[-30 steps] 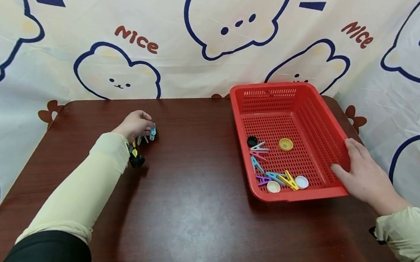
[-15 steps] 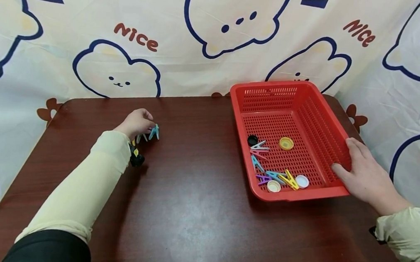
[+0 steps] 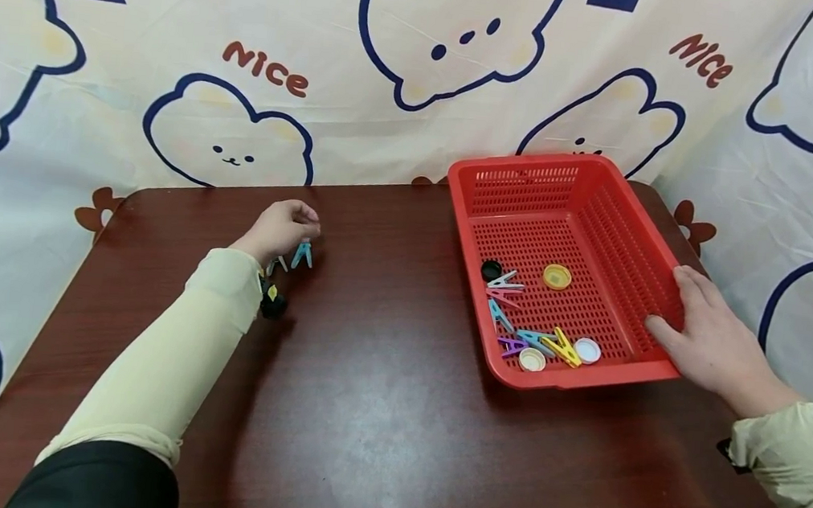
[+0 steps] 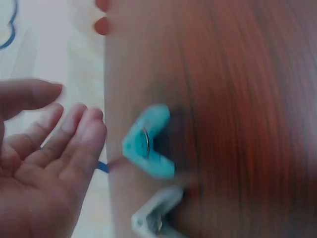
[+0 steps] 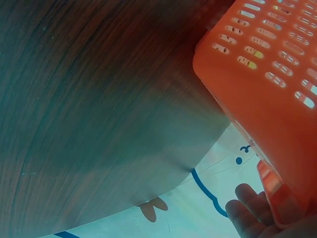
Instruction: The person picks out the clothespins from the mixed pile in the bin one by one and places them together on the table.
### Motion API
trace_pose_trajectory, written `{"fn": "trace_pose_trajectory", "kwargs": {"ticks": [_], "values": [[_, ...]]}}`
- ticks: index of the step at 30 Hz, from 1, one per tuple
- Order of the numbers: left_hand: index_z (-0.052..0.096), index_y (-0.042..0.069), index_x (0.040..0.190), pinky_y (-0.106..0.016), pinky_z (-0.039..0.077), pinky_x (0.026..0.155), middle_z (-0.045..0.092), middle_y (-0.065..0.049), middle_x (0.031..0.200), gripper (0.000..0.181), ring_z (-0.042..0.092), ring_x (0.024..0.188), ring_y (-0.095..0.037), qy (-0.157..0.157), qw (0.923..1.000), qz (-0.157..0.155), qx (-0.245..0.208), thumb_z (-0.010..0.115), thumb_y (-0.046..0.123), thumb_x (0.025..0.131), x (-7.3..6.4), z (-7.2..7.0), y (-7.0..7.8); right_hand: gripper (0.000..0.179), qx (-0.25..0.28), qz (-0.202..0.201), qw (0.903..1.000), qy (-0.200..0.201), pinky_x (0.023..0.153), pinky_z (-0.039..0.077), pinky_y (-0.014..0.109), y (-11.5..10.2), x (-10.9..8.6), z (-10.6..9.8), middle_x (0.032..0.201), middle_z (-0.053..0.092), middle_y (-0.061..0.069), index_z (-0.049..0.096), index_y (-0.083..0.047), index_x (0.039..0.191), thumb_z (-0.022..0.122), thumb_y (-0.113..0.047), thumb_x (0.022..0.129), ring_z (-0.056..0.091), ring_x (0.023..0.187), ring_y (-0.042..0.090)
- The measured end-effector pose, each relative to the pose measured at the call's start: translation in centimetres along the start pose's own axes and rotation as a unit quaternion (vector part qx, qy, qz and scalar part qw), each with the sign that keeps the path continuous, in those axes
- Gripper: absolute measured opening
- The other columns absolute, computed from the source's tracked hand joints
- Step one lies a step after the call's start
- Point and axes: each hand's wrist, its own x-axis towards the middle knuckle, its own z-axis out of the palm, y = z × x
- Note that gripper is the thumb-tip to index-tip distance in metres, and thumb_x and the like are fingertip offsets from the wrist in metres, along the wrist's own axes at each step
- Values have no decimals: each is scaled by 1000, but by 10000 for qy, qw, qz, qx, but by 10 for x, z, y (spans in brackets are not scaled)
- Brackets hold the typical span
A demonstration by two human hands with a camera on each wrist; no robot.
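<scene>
A light-blue clothespin (image 3: 302, 254) stands on its two spread legs on the table, beside a whitish clothespin (image 3: 278, 264) partly covered by my left hand. My left hand (image 3: 282, 229) hovers just past the blue one. In the left wrist view, my left hand (image 4: 54, 158) has loosely bent fingers, nothing between them, and a gap to the blue clothespin (image 4: 147, 142). At the right, my right hand (image 3: 714, 341) grips the side rim of a red plastic basket (image 3: 642, 218), thumb over the inner side. The basket holds several clothespins, including a yellow one (image 3: 562, 347), and several round caps.
Inside the basket are a yellow cap (image 3: 557, 277), a black cap (image 3: 491, 270) and white caps, one of them a white cap (image 3: 587, 350). A patterned cloth (image 3: 387, 147) hangs behind the dark wooden table (image 3: 364, 412). A black-and-yellow wrist device (image 3: 272, 300) hangs under my left wrist.
The blue clothespin turned until its legs pointed down, and my left hand let go of it. That hand has risen slightly away. My right hand stays on the basket.
</scene>
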Motion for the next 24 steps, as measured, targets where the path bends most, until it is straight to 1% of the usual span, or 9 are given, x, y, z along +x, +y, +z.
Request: {"fn": "trace_pose_trajectory", "kwargs": {"ticks": [2, 4, 6, 7, 8, 12, 14, 18, 24], "values": [[45, -7, 134, -36, 48, 104, 51, -25, 137, 32, 57, 120, -31, -113, 9929, -161, -1174, 49, 13, 110, 2, 1, -1, 78, 9, -21, 10000, 28, 94, 39, 77, 0, 0, 1, 156, 18, 39, 16, 16, 155, 54, -27, 102, 31, 130, 58], [44, -5, 135, -35, 45, 108, 48, -24, 140, 30, 57, 123, -27, -203, 9731, -365, -2265, 45, 14, 111, 2, 0, -2, 77, 22, -40, 10000, 41, 95, 38, 77, 1, 0, 1, 156, 19, 39, 17, 16, 155, 54, -27, 102, 31, 130, 58], [44, -1, 132, -34, 44, 109, 47, -21, 139, 26, 57, 122, -25, -170, 9539, -600, -2936, 43, 15, 112, 2, -1, -2, 78, 32, -38, 10000, 24, 95, 38, 77, 1, 0, 1, 157, 18, 39, 16, 16, 155, 55, -27, 102, 31, 130, 58], [45, 1, 130, -34, 44, 109, 47, -20, 138, 23, 56, 122, -25, -121, 9487, -684, -3084, 43, 15, 112, 2, -1, -2, 78, 37, -34, 10000, 14, 94, 39, 77, 1, 0, 1, 157, 18, 39, 16, 16, 155, 55, -27, 102, 31, 130, 58], [46, 2, 128, -34, 44, 109, 47, -18, 136, 21, 56, 124, -25, -58, 9502, -725, -3031, 44, 15, 111, 1, -2, -3, 79, 42, -28, 10000, 1, 93, 39, 78, 1, 1, 0, 157, 18, 39, 16, 16, 155, 55, -27, 102, 32, 130, 58], [47, -4, 133, -38, 46, 108, 49, -20, 136, 29, 56, 124, -31, 256, 9856, -613, -1555, 51, 12, 109, -2, -1, -2, 79, 32, 20, 10000, -24, 91, 41, 77, 1, 0, -2, 156, 18, 39, 16, 15, 155, 56, -26, 101, 32, 128, 58], [49, -7, 134, -40, 48, 102, 50, -21, 135, 34, 57, 118, -32, 341, 9960, -506, -654, 54, 12, 107, -3, 0, -1, 79, 34, 33, 10000, -30, 91, 41, 77, 1, 0, -3, 156, 17, 39, 15, 16, 155, 56, -27, 102, 32, 128, 58], [56, -7, 131, -38, 49, 83, 54, -22, 130, 34, 53, 101, -29, 388, 9978, -398, 373, 59, 12, 104, -2, 3, -2, 79, 46, 22, 10000, -26, 92, 40, 78, 2, 1, -2, 157, 17, 39, 15, 15, 155, 56, -26, 102, 31, 129, 58], [61, -6, 125, -38, 52, 72, 60, -24, 123, 30, 57, 88, -33, 396, 9881, -189, 1474, 61, 10, 100, 1, 5, -2, 79, 89, -7, 10000, 8, 92, 39, 78, 1, 1, 0, 157, 17, 38, 15, 15, 156, 56, -26, 101, 31, 129, 57]]}}
